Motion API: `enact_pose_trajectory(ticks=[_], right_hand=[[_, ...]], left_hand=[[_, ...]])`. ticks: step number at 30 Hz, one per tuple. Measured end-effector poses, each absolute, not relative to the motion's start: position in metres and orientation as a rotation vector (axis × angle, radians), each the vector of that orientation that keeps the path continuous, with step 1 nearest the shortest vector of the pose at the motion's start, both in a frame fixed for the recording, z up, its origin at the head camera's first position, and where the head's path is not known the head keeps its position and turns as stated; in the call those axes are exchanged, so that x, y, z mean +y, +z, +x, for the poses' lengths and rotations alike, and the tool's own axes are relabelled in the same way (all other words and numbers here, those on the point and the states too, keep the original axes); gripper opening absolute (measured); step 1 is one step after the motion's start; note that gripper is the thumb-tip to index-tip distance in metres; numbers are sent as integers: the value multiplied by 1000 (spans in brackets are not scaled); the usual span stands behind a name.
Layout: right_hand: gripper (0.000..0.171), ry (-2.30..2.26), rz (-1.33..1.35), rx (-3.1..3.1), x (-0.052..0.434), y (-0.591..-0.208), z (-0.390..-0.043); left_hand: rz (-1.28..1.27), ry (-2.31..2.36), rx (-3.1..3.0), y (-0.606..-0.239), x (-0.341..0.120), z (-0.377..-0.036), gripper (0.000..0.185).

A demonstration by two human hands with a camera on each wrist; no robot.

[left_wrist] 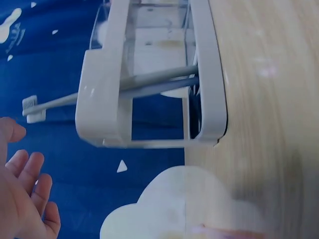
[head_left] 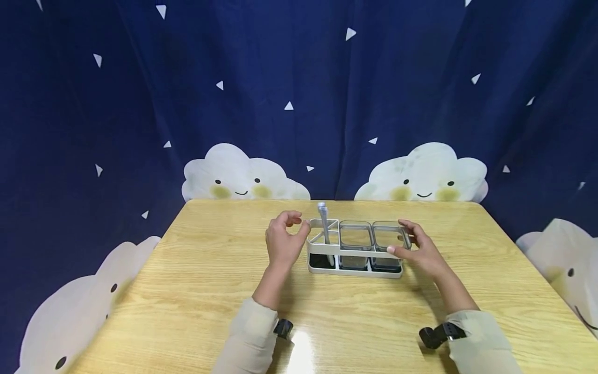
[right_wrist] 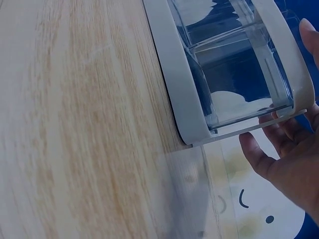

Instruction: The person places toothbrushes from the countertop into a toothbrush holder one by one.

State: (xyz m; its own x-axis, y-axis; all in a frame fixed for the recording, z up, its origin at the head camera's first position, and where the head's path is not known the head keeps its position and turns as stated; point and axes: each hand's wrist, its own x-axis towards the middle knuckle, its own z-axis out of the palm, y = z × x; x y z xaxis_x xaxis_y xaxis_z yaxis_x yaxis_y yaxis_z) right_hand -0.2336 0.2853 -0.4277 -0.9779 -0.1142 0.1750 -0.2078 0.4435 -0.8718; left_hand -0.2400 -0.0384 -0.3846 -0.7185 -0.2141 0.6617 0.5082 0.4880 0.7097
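"So, starting with the head view, where is the toothbrush rack (head_left: 355, 252)?"

"Just right of centre in the frame, upright on the wood-grain table (head_left: 187, 291). Two clear square cups (head_left: 356, 235) sit in its middle and right compartments, and two toothbrushes (head_left: 325, 223) lean in the divided left one."

"And the hands?"

"The left hand (head_left: 286, 241) is at the rack's left end, thumb and fingers in a wide curve; its thumb tip appears beside the rim. The right hand (head_left: 422, 254) spans the right end, thumb toward the front rail, fingers at the back corner. Behind the table hangs a navy curtain (head_left: 299, 52) with white clouds (head_left: 233, 176)."

"What about the left wrist view?"

"There the left hand fills the lower left, fingers loosely bent, curtain showing between it and the rack. The rack runs down from the top centre, and the toothbrushes cross it, a pale bristle head pointing toward the left edge."

"Then the right wrist view?"

"The rack takes the upper right. The right hand enters from the right edge, thumb and fingers well spread, fingertips near the end rail. Whether it grips the rack, I can't tell."
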Motion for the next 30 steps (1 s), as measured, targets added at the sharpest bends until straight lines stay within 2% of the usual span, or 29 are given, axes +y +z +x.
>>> enact_pose_trajectory(ticks=[15,30], right_hand=[[81,1603,265,-2585,282,-425,-233],[80,1586,256,-2591,284,-426,-233]], left_hand=[[-87,-1275,-2161,-395,-67,-243,25],[6,-1132,-2689,-396,-91,-242,42]])
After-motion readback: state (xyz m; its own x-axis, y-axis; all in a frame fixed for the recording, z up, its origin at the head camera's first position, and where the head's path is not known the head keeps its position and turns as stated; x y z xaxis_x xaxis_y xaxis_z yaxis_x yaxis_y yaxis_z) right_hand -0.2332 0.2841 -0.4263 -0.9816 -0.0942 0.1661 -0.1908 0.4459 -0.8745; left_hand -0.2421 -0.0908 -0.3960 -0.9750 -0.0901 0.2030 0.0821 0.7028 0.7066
